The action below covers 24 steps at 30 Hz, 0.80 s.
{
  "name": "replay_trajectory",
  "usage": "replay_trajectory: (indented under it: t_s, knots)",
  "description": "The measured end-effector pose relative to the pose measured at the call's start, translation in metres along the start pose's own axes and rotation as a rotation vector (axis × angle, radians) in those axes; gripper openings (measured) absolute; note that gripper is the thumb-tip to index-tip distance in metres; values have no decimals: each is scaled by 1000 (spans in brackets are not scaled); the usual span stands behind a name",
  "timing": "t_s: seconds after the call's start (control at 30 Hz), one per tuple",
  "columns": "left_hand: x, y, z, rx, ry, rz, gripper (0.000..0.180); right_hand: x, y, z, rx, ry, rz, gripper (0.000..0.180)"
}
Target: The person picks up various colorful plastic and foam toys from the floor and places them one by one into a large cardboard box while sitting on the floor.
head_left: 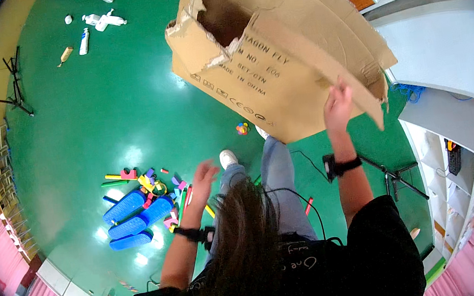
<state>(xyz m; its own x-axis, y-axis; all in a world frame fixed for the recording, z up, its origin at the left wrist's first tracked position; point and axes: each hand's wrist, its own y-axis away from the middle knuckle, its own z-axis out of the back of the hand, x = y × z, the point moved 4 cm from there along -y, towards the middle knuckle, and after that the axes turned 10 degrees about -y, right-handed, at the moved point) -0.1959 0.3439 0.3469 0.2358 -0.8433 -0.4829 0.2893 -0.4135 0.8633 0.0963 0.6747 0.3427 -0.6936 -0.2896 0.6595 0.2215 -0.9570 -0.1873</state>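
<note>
A big brown cardboard box (pixel 295 89) with printed sides and a torn, ragged opening stands on the floor ahead of me, leaning to the right. My right hand (pixel 339 108) is at its near right side, fingers curled at the edge of a long raised flap (pixel 322 65). Lower and to the left, my left hand (pixel 203 183) hangs in the air with nothing in it, fingers stretched and slightly blurred. It is nearest to a pile of coloured toy pieces (pixel 149 183) and several blue oval pads (pixel 129 228) on the floor.
White bottles (pixel 103 20) lie at the far left on the green floor. A small multicoloured ball (pixel 242 128) is near my shoes. Black stands (pixel 16 87) (pixel 396 178) are on both sides. White shelves (pixel 449 165) line the right. A thin black cable (pixel 311 165) runs beside my legs.
</note>
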Motion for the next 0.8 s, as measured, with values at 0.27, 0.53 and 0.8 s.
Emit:
replay_trajectory:
  t_s: [0.27,0.53,0.8]
  knots:
    - [-279,44,-59,-200,-660,-1361,29,176,86,9,423,-29,18,20]
    - [-193,-20,-59,118,-1126,-1200,48,222,115,-10,764,-321,-158,23]
    - [-152,9,-42,-71,-1320,-1026,38,106,-66,75,278,341,177,69]
